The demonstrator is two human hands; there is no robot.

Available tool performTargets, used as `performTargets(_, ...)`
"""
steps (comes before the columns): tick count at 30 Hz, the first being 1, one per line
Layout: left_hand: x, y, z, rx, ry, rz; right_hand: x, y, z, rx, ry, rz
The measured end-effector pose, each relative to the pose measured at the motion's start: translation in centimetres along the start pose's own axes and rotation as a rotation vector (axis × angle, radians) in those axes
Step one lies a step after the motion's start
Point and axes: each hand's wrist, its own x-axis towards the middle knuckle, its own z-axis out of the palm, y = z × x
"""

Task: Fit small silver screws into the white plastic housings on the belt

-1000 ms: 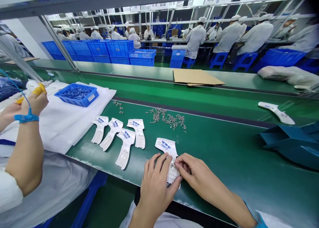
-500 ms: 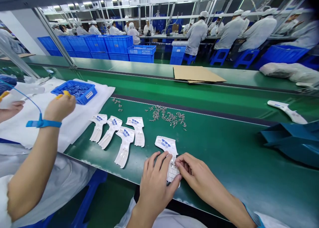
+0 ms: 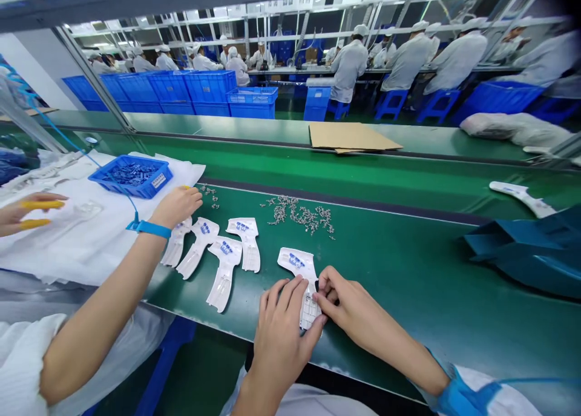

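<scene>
The white shell (image 3: 297, 264) lies flat on the green belt (image 3: 408, 270) at the near edge, directly in front of the person, with its blue-marked head toward 12 o'clock and its ribbed handle toward 6 o'clock. The left hand (image 3: 281, 337) rests open on it from 7 o'clock, fingers extended and spread over the handle, thumb against the lower right edge. The right hand (image 3: 349, 304) comes in from 4 o'clock with its fingers curled and its fingertips drawn together on the handle's right side, pinching there (whether a small part sits between them cannot be told). A loose scatter of small metal screws (image 3: 302, 213) lies on the belt at 12 o'clock from the shell, well apart from both hands. A row of four like shells (image 3: 224, 258) lies at 10 o'clock, close together, some edges overlapping. A co-worker's hand (image 3: 177, 205), with a blue wrist strap (image 3: 149, 228) on the forearm, reaches in over the leftmost shell of that row. Farther out at 10 o'clock a blue tray (image 3: 157, 186) of small dark parts stands on a white sheet (image 3: 82, 246). A flat cardboard piece (image 3: 349, 137) lies at 12 o'clock on the far belt. A single white part (image 3: 521, 198) lies at 2 o'clock, with a folded blue sheet (image 3: 526, 252) just nearer.
</scene>
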Motion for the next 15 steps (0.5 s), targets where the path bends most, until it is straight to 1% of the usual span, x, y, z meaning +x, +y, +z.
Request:
performTargets(3, 0.0, -0.1, -0.1, 0.001, -0.006, -0.009, 0.0, 0.5, 0.5, 0.229, 0.026, 0.044)
performTargets(5, -0.1, -0.2, -0.1, -0.016, -0.003, -0.015, -0.2, 1.0, 1.4, 0.393, 0.085, 0.078)
performTargets(7, 0.0, -0.2, 0.1, -0.07, -0.002, -0.009, -0.3, 1.4, 2.3, 0.533, 0.154, 0.081)
performTargets(9, 0.3, 0.0, 0.1, -0.146, -0.001, 0.036, -0.3, 1.8, 2.8, 0.637, 0.182, 0.064)
performTargets(10, 0.6, 0.1, 0.0, -0.175, 0.002, 0.069, -0.1, 1.8, 2.7, 0.679, 0.18, 0.06)
performTargets(12, 1.3, 0.0, -0.4, -0.178, 0.028, 0.117, 0.7, 2.0, 1.6, 0.753, 0.173, 0.071)
performTargets(13, 1.7, -0.3, -0.6, -0.147, 0.053, 0.122, 1.4, 2.1, 0.5, 0.782, 0.187, 0.084)
performTargets(15, 2.5, -1.2, -1.2, -0.022, 0.122, 0.082, 3.5, 2.6, -2.4, 0.8, 0.271, 0.115)
